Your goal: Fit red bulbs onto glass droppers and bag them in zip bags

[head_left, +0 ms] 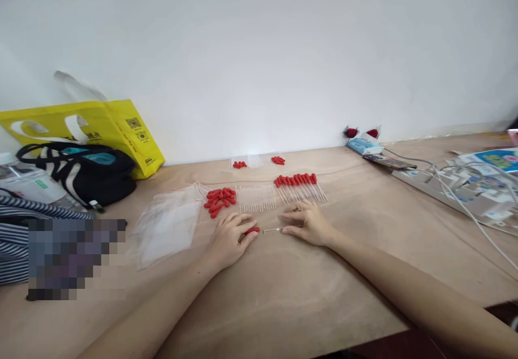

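My left hand (229, 237) rests on the brown table (291, 289) and pinches a red rubber bulb (252, 230) between its fingers. My right hand (308, 222) holds a thin clear glass tube (273, 230) that points at the bulb. Just beyond my hands lie a loose pile of red bulbs (219, 199), a row of bare clear tubes (256, 197), and a row of tubes fitted with red bulbs (300, 186).
Clear plastic bags (168, 224) lie left of the pile. A yellow bag (121, 129) and a black bag (87, 170) stand at the far left. Two small groups of red bulbs (259, 162) lie by the wall. A power strip with white cables (457, 191) fills the right.
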Available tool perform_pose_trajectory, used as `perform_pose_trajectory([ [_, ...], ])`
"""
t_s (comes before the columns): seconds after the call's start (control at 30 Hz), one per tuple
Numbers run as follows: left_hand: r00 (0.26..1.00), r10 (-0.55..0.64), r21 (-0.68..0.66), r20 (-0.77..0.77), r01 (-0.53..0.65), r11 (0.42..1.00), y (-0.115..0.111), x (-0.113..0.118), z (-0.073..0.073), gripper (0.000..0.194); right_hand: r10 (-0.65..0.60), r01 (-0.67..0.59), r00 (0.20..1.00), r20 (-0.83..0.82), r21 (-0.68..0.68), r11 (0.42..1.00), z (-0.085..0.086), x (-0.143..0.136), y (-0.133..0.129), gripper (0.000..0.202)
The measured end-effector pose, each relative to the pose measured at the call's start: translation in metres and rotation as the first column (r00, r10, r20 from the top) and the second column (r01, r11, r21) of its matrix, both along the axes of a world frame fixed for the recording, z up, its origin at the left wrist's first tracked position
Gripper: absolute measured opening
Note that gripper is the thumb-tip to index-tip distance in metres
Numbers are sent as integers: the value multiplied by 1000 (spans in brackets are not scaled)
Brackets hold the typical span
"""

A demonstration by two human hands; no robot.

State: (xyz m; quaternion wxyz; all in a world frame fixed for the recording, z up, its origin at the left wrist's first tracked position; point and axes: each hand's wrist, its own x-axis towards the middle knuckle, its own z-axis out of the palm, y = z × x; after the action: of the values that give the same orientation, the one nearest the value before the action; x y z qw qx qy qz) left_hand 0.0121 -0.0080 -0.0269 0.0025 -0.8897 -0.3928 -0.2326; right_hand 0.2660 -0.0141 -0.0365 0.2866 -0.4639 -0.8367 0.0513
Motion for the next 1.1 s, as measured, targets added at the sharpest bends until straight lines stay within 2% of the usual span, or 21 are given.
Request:
perform_pose_trajectory([
  [0.13,1000,-1,23,16,1,1000,0,3,1,21,73,-73,997,-17,22,997,-5,-10,0,16],
  [0.23,998,-35,50,48,32,998,-3,6,3,21,94,-92,995,-28,75,993,-5,-14,-2,15],
  [0.37,997,-59,55,57,56,997,-7,9,5,22,52,-51,999,-10,103,993,1,-15,-9,14],
  [0.7,995,-42,71,89,36,997,-10,9,0,25,19,-17,996,-86,26,1000,5,-22,-23,14],
  [1.1,979,-9,-52,204,20,998,-10,10,2,20,127,-122,985,-116,56,991,1,-31,-29,18],
])
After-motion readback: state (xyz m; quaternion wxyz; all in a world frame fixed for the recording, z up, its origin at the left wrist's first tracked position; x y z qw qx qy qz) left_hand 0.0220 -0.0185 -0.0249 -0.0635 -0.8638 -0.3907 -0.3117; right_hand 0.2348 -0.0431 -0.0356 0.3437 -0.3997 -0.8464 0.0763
